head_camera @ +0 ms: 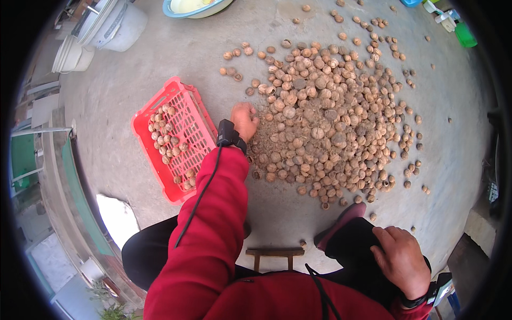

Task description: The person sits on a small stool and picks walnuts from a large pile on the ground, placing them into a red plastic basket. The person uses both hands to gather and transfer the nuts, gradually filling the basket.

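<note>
A large pile of walnuts in their shells [336, 120] lies on the concrete floor, with bits of debris among them. My left hand [244, 121] is at the pile's left edge, fingers curled, between the pile and a red plastic crate [200, 120]. Whether anything is within its fingers is hidden. Inside the crate, walnuts [162, 132] are gathered mostly along the left side, with a few near the lower end. My right hand [402, 256] rests on my right knee, holding nothing that shows. Both wrists wear black straps with devices.
White plastic buckets [116, 28] stand at the upper left. A blue-rimmed basin [196, 8] is at the top. Loose walnuts [376, 24] lie scattered around the pile. A wooden stool's edge [275, 252] shows between my legs, and a green container [465, 35] is at the upper right.
</note>
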The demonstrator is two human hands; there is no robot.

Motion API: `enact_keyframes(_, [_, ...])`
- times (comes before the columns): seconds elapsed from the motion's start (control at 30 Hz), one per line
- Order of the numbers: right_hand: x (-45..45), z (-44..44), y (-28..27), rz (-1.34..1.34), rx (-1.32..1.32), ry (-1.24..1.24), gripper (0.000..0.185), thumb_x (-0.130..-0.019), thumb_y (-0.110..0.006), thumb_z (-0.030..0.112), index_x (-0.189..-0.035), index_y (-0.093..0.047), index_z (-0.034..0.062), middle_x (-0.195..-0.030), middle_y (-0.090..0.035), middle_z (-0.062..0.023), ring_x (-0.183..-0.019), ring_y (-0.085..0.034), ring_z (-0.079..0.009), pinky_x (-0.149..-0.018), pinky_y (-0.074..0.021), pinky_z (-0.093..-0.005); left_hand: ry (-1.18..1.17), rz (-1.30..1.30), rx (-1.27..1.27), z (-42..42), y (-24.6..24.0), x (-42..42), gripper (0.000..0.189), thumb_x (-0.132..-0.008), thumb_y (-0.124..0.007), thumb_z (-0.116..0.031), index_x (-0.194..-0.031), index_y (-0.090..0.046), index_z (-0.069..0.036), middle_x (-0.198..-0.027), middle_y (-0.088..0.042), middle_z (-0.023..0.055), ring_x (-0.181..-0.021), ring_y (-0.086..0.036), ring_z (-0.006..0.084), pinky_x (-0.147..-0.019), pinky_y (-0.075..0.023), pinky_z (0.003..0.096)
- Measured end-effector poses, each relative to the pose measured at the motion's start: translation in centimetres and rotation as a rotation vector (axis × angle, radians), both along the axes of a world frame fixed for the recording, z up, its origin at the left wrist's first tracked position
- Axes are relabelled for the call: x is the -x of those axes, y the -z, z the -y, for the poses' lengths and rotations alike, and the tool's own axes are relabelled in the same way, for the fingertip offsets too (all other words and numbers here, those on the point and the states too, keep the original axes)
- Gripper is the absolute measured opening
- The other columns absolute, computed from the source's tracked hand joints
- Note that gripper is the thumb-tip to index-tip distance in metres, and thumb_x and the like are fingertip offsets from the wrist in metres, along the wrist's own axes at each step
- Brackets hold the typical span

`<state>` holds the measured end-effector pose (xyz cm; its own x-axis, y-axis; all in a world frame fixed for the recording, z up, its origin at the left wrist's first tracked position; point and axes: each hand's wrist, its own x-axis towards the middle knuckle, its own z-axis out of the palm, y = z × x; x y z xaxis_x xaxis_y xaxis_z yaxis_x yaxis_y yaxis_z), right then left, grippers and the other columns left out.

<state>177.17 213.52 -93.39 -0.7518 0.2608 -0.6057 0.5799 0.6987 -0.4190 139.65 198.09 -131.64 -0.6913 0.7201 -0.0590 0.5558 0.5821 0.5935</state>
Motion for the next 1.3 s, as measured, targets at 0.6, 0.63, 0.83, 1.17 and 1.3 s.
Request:
enact_keyframes(0.6, [-0.8,0.7,-0.6,-0.045,-0.001,-0.027,0.036,-0.082,-0.07,0.009,-0.115,-0.06,-0.0015,-0.09,-0.061,-0.0175,-0.083,-0.06,-0.038,-0.075,-0.0494,-0.0442,-0.248,0.204,-0.39,2.9,-5.5,3.7,0.029,-0.076,-0.078,-0.012,-0.091,-0.056,-0.001,-0.069,-0.059,0.0035,-0.06,-0.055,0.0116,-0.058,-0.048,0.0295])
enact_keyframes(0.63, [-0.9,0.7,-0.7,-0.043,0.005,-0.033,0.037,-0.082,-0.07,0.009,-0.116,-0.06,-0.0027,-0.091,-0.061,-0.0183,-0.083,-0.06,-0.0385,-0.074,-0.0493,-0.0447,-0.328,0.145,-0.461,4.3,-6.4,5.2,0.028,-0.075,-0.078,-0.011,-0.09,-0.057,-0.001,-0.07,-0.06,0.0029,-0.061,-0.055,0.011,-0.058,-0.0481,0.0293])
enact_keyframes(0.83, [-1.4,0.7,-1.0,-0.051,0.004,-0.032,0.036,-0.083,-0.07,0.009,-0.115,-0.06,-0.0028,-0.091,-0.061,-0.0185,-0.083,-0.06,-0.039,-0.074,-0.0497,-0.0442,-0.442,-0.477,0.016,8.5,-10.2,7.6,0.036,-0.072,-0.076,-0.007,-0.103,-0.06,0.001,-0.097,-0.064,0.0167,-0.095,-0.062,0.0334,-0.084,-0.0507,0.0427])
enact_keyframes(1.17, [-0.9,0.3,-0.6,-0.033,0.018,-0.001,0.037,-0.083,-0.07,0.01,-0.116,-0.06,-0.0031,-0.091,-0.062,-0.0185,-0.083,-0.06,-0.0391,-0.074,-0.0498,-0.0445,0.105,0.095,-0.122,-9.2,-5.1,-5.8,0.058,-0.072,-0.079,-0.006,-0.126,-0.058,-0.009,-0.117,-0.054,0.0176,-0.116,-0.054,0.0363,-0.099,-0.0468,0.0421])
enact_keyframes(1.3, [-0.8,0.1,-0.5,-0.043,0.018,-0.004,0.038,-0.082,-0.07,0.01,-0.116,-0.06,-0.0028,-0.092,-0.062,-0.0181,-0.083,-0.06,-0.0386,-0.075,-0.0498,-0.044,0.029,0.076,-0.075,-7.4,-2.0,-4.9,0.053,-0.072,-0.069,0.004,-0.123,-0.056,-0.008,-0.105,-0.057,0.0159,-0.091,-0.061,0.0336,-0.082,-0.0514,0.042])
